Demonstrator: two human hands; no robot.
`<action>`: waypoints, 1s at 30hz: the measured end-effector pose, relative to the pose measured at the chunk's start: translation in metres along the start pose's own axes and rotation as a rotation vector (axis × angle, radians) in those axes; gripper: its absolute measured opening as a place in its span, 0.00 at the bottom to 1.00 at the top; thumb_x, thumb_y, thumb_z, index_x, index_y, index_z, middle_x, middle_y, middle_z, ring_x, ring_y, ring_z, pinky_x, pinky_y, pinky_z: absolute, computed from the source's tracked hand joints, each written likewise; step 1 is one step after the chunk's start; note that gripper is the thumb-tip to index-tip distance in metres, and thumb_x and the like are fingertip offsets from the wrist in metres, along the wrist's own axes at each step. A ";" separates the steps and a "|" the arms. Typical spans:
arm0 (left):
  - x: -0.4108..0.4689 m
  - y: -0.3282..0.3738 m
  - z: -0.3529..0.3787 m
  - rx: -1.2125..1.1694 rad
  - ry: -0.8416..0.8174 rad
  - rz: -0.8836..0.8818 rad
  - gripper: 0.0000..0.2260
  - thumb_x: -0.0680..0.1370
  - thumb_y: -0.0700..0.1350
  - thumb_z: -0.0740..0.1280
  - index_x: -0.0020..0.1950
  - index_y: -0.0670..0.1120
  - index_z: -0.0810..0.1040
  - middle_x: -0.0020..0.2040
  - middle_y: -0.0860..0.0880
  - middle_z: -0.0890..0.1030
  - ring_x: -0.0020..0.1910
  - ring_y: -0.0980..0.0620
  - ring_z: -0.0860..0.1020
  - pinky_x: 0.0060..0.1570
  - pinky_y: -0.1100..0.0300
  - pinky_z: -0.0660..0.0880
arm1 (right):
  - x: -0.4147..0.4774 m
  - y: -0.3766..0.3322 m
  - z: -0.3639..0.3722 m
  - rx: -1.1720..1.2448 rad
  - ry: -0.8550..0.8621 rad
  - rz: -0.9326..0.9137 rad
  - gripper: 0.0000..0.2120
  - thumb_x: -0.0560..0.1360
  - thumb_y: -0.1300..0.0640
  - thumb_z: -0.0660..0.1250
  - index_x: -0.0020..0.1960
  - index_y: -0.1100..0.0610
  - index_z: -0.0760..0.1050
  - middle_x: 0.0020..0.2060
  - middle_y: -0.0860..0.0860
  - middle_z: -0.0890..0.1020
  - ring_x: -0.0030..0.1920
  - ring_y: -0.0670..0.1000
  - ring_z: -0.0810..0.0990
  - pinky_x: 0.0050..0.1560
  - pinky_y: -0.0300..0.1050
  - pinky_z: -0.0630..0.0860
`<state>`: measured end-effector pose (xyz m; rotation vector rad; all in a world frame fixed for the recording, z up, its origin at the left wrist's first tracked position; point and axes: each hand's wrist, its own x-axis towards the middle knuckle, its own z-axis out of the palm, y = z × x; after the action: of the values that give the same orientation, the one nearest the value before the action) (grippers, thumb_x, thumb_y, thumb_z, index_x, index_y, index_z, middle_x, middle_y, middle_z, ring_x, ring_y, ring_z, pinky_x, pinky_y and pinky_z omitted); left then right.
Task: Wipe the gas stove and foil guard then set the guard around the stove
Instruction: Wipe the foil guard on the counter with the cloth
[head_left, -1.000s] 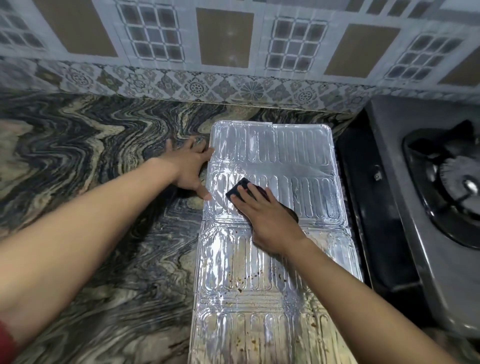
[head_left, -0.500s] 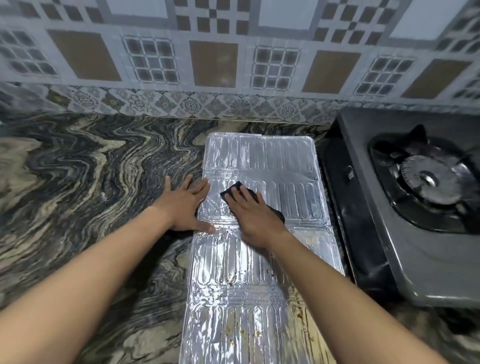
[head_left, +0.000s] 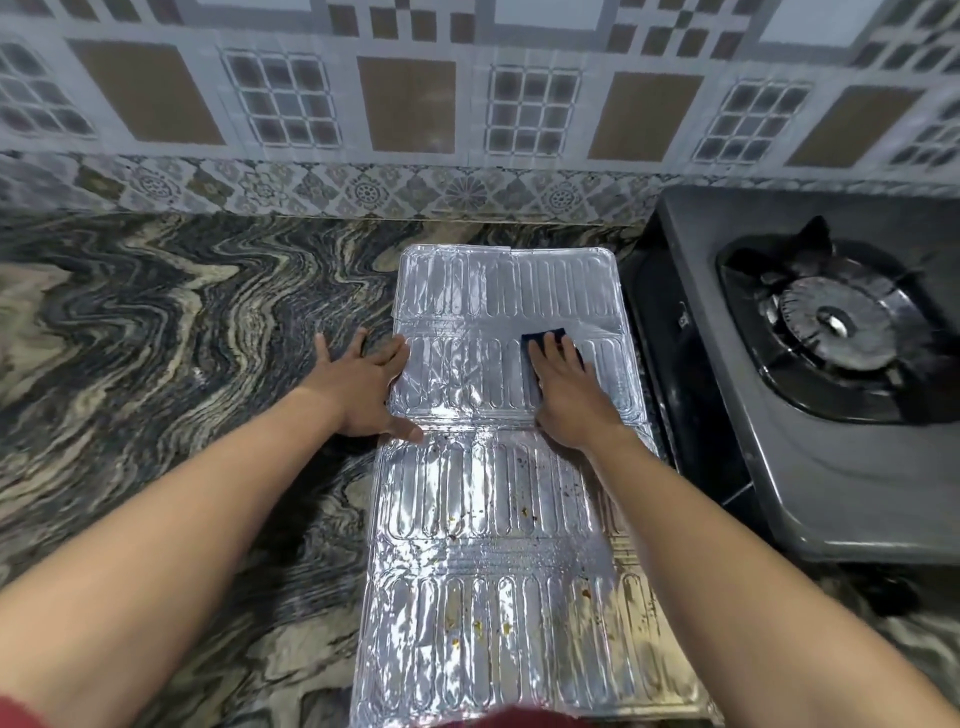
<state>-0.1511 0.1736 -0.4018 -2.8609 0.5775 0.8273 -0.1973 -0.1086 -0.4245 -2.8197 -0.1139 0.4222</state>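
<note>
The silver foil guard (head_left: 498, 519) lies flat and unfolded on the marbled counter (head_left: 182, 338), running from near the wall towards me. Its nearer panels carry brown and yellow food specks. My right hand (head_left: 569, 400) presses a dark blue cloth (head_left: 540, 343) flat on the right side of the guard's second panel. My left hand (head_left: 363, 387) lies spread on the counter, its fingertips and thumb resting on the guard's left edge. The grey gas stove (head_left: 789, 467) stands just right of the guard, with one black burner (head_left: 836, 325) showing.
A patterned tiled wall (head_left: 467, 104) rises behind the counter. A dark gap (head_left: 670, 364) separates the guard from the stove's left side. The swirled counter stretches to the left of the guard.
My right hand has slid the cloth from the left-middle of the panel to its right side. My left hand has stayed at the guard's left edge. The view has tilted up a little.
</note>
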 end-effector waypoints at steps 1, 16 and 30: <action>0.000 0.001 -0.001 0.000 -0.002 -0.005 0.57 0.63 0.80 0.60 0.80 0.55 0.37 0.79 0.59 0.35 0.79 0.41 0.37 0.67 0.28 0.35 | 0.001 0.003 -0.002 0.010 -0.005 0.039 0.41 0.76 0.66 0.60 0.80 0.54 0.40 0.80 0.54 0.40 0.78 0.55 0.34 0.77 0.61 0.40; 0.004 0.002 0.001 -0.021 -0.013 -0.022 0.58 0.62 0.80 0.61 0.80 0.55 0.37 0.79 0.60 0.36 0.79 0.41 0.37 0.67 0.28 0.35 | 0.020 0.027 -0.011 0.052 0.057 0.148 0.31 0.81 0.63 0.58 0.80 0.58 0.49 0.80 0.56 0.49 0.79 0.58 0.41 0.77 0.59 0.47; 0.001 0.007 -0.005 -0.005 -0.050 -0.052 0.58 0.62 0.81 0.60 0.80 0.55 0.35 0.79 0.59 0.34 0.78 0.40 0.37 0.67 0.25 0.36 | -0.023 0.005 -0.069 -0.180 -0.228 0.336 0.18 0.78 0.65 0.59 0.68 0.63 0.70 0.63 0.62 0.77 0.61 0.63 0.77 0.55 0.47 0.75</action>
<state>-0.1507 0.1658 -0.3978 -2.8376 0.4945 0.8900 -0.1988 -0.1348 -0.3566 -2.9611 0.2949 0.8479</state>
